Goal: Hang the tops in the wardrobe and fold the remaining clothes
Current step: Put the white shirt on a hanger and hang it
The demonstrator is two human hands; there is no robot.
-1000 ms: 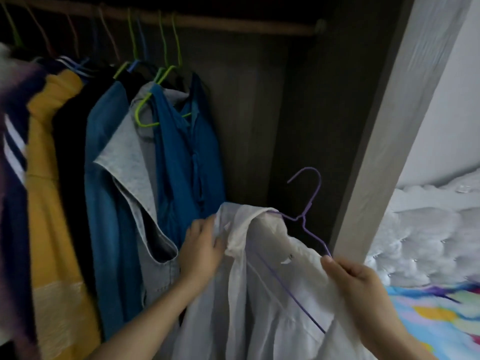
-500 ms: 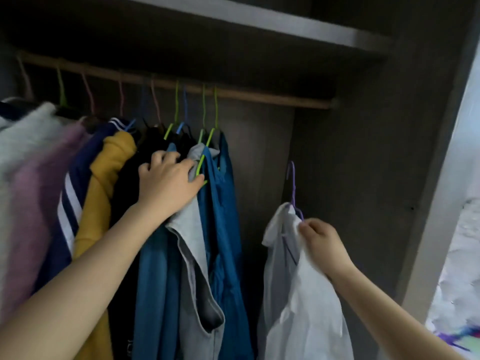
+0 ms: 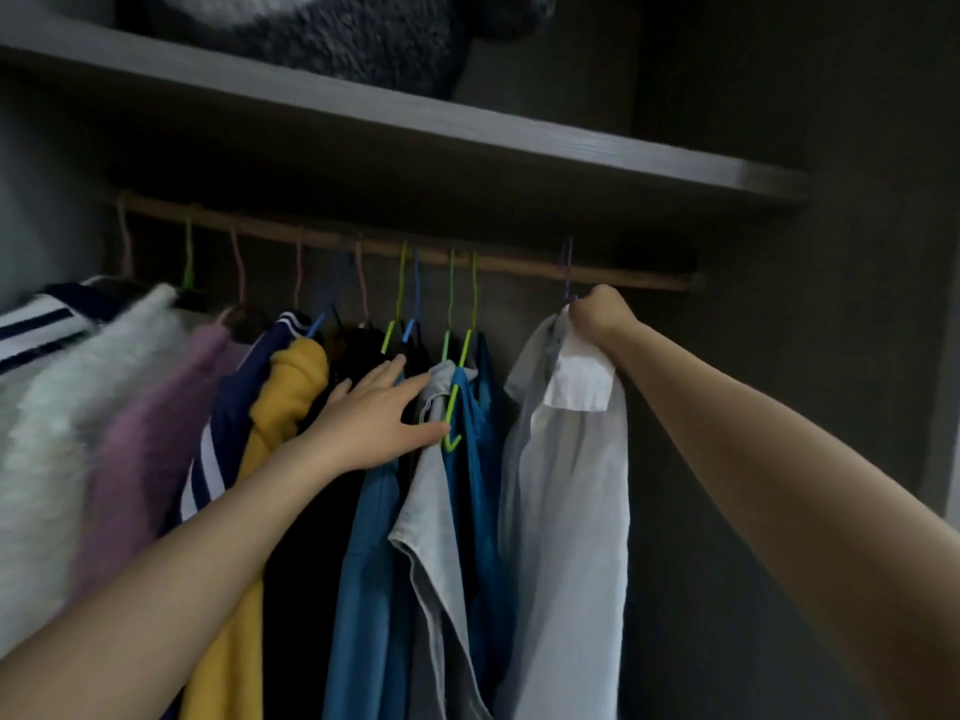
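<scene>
Right grip holds white shirt inside wardrobe.

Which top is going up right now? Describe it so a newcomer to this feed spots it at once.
Find the wooden rail under the wardrobe shelf and follow it towards its right end. The last garment there is a white shirt on a purple hanger. A gap separates it from the blue top, and every neighbour's hanger is green, blue or pink.
</scene>
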